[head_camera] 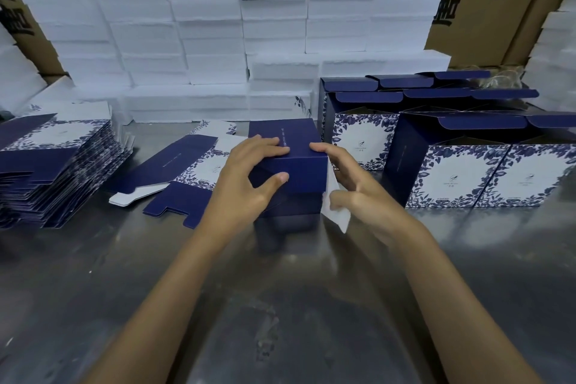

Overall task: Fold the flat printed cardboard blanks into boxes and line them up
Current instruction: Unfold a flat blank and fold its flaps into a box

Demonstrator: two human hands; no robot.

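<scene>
On the left of the steel table [93,274] we see a stack of flat blanks [59,171], navy with white panels edged in blue leaves. Just right of it one loose blank [187,171] lies flat, its tabs spread toward us. At the middle stands the box [288,165] we are folding, plain navy on top with a thin line of pale print, resting on the table between both hands. Our left hand [246,184] clamps its near left corner, fingers [274,146] flat on top and thumb pressed against the front face. Our right hand [355,187] reaches over the right edge with a fingertip on top, while its thumb and other fingers pinch a white flap [336,215] sticking out at the box's right side. To the right, finished boxes [461,171] stand in rows with lids open, close beside the right hand. Behind everything, white foam blocks [218,40] are piled against brown cartons [486,9].
</scene>
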